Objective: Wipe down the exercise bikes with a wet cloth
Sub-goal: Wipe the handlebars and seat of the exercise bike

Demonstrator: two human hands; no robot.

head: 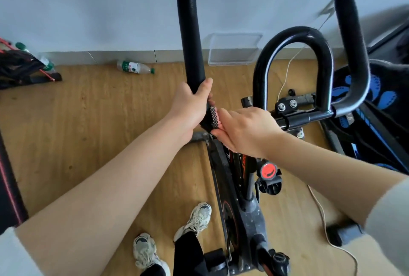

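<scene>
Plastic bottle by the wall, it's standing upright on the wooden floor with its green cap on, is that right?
Not upright: in the head view the plastic bottle lies on its side on the wooden floor by the wall, green cap on.

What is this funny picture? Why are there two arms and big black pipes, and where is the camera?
The camera sits on a person's head and looks down, so you see their own two arms. The black pipes are the handlebar of an exercise bike. The left hand grips the handlebar. The right hand pinches a small patterned cloth against it, for wiping. Lower down you see the person's shoes on a wooden floor. A plastic bottle lies on the floor by the wall.
</scene>
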